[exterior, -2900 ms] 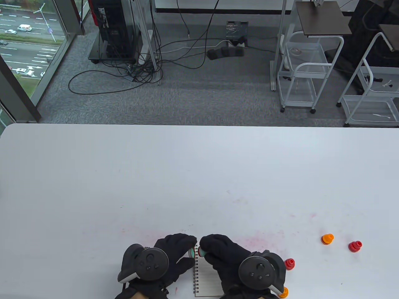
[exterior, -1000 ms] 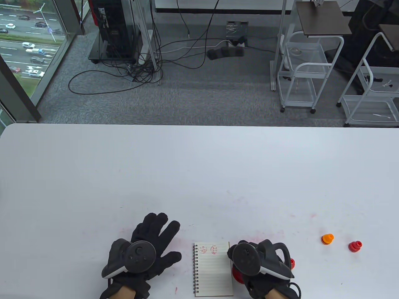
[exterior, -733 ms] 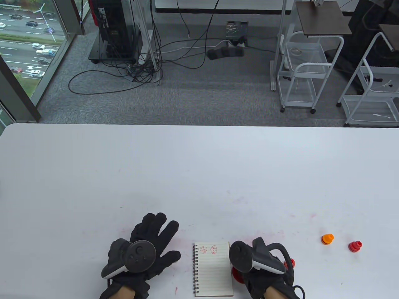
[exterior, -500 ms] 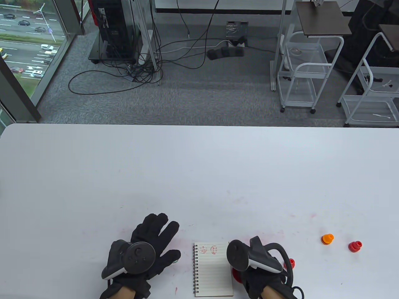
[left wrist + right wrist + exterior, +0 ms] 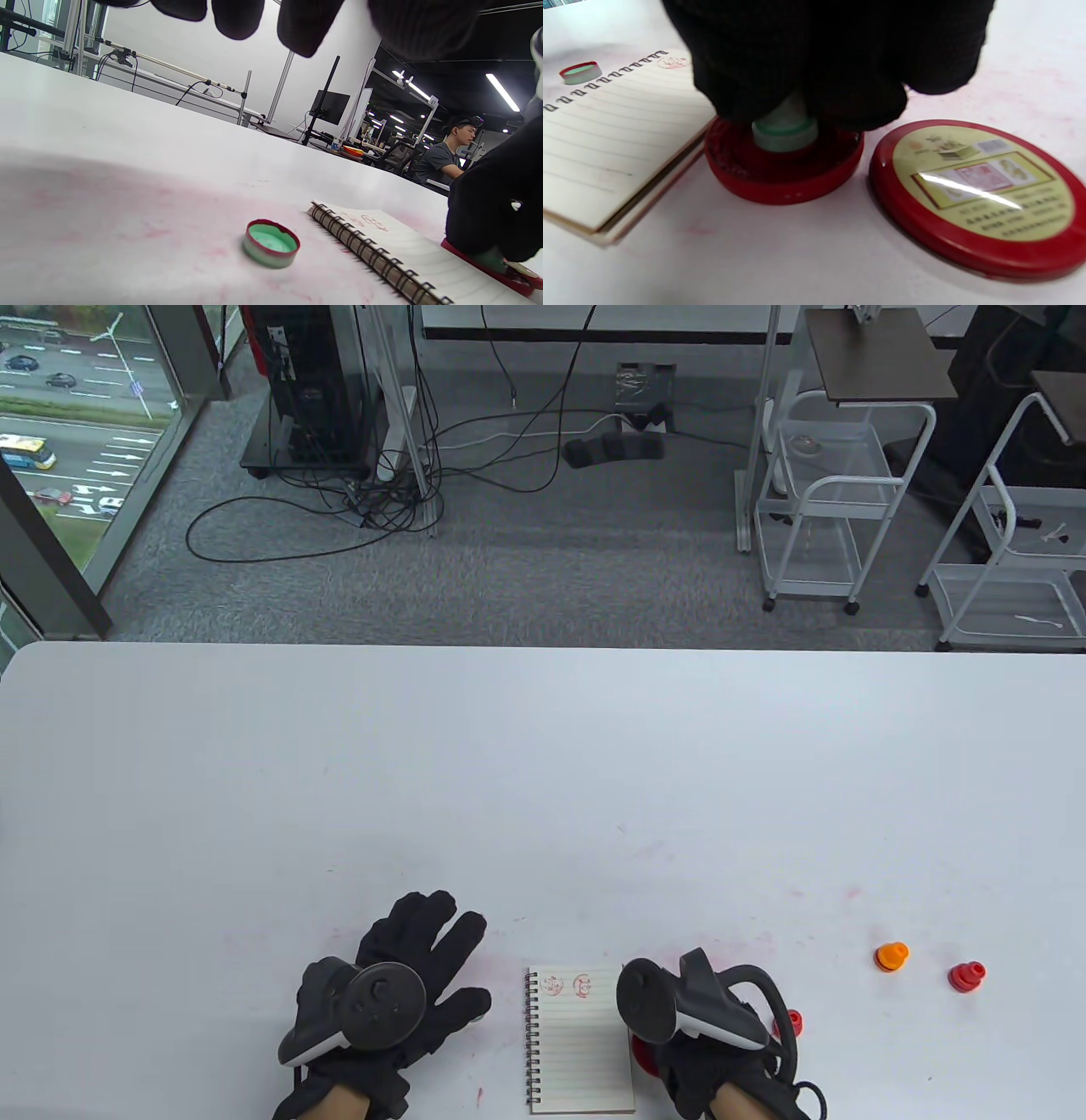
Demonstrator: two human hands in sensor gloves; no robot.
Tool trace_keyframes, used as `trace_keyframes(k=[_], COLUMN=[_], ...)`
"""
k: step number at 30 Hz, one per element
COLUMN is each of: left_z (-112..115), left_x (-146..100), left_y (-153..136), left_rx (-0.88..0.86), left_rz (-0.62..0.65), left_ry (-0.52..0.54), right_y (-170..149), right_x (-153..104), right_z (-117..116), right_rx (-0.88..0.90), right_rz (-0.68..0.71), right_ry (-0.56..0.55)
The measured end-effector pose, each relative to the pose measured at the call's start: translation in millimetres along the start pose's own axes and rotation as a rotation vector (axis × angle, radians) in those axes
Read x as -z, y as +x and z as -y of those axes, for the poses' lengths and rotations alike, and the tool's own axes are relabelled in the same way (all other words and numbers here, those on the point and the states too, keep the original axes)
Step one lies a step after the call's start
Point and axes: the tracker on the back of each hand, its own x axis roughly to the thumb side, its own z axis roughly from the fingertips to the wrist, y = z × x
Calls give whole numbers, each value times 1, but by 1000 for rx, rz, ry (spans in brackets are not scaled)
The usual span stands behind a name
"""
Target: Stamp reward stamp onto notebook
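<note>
A small spiral notebook (image 5: 579,1039) lies open near the table's front edge, with two red stamp prints at its top; it also shows in the left wrist view (image 5: 407,250) and the right wrist view (image 5: 615,140). My right hand (image 5: 691,1035) grips a pale green stamp (image 5: 785,127) and presses it down into a round red ink pad (image 5: 782,169) just right of the notebook. My left hand (image 5: 399,984) lies flat and spread on the table left of the notebook, holding nothing. The stamp's green cap (image 5: 270,243) with a red rim lies under the left hand's fingers.
The ink pad's red lid (image 5: 984,195) lies beside the pad. Other stamps stand to the right: a red one (image 5: 787,1024) by my right hand, an orange one (image 5: 891,956) and another red one (image 5: 966,976). Pink ink smears mark the table (image 5: 543,780).
Earlier both hands pulled the cap off over the notebook. The left hand then moved left and lay flat; the right hand carried the stamp to the ink pad and has tilted slightly since.
</note>
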Motion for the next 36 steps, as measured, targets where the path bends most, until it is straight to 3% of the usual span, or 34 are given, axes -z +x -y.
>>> trace_keyframes(k=[20,36], left_z=[-1,-1], left_x=[3,3], left_y=[0,0], left_rx=[7,18], left_rz=[2,4], left_ry=[-7,-6], right_y=[-5,-20], right_x=[-3,-7], right_z=[-1,1], right_rx=[23,172], right_rz=[-25,-44], right_ry=[-4,7])
